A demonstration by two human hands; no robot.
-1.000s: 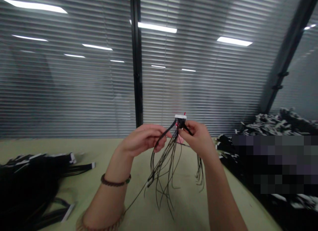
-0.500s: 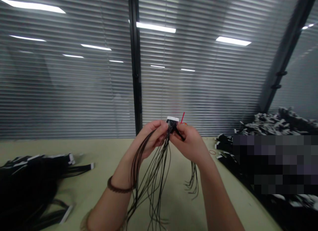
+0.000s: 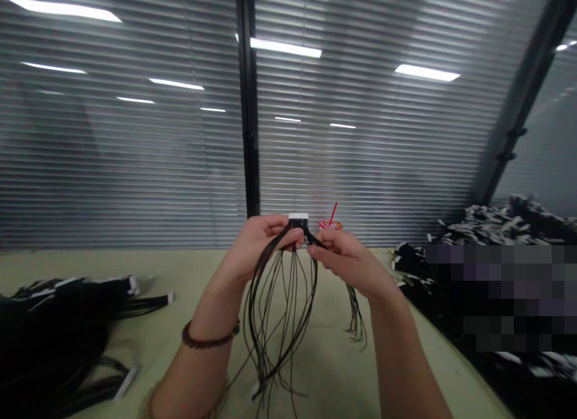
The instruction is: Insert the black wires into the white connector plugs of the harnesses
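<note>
Between my hands is a wire harness (image 3: 298, 217), a white connector with many thin black wires hanging below it. My left hand (image 3: 261, 241) pinches it just under the connector, thumb across the wires at its left side. With fingers and thumb closed, my right hand (image 3: 349, 253) grips a bundle of the black wires to the right of the connector. The loose ends of that bundle (image 3: 356, 314) dangle below my right wrist. The other wires loop down in front of the table, and a small white end piece shows at the bottom of the loop.
Black harnesses with white connectors lie heaped on the table's left (image 3: 58, 323). A larger heap (image 3: 496, 232) fills the right side, partly pixelated. Behind my right hand stands a cup with a red straw (image 3: 332, 214). Window blinds (image 3: 369, 166) rise beyond the table (image 3: 189, 263).
The connector has shifted left and now faces up squarely. My hands have moved apart, my right hand drawing some wires to the right. The wires have spread, and more of the cup shows.
</note>
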